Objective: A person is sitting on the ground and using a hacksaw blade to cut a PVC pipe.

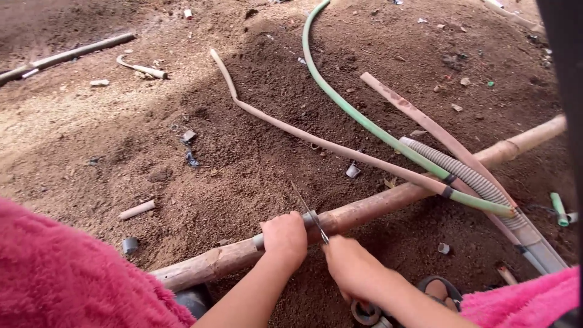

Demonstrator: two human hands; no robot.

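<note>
Under right hand (352, 267), blade (310, 212) handle hidden

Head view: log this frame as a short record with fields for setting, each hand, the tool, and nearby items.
setting: bare soil ground strewn with pipe offcuts
left hand: gripping a grey pipe piece against a wooden pole
right hand: holding a thin blade set across the pipe piece
pole: lies diagonally, lower left to upper right
nearby: green hose, brown tube, ribbed grey conduit, all crossing the pole at right
clothing: pink fleece sleeves
</note>
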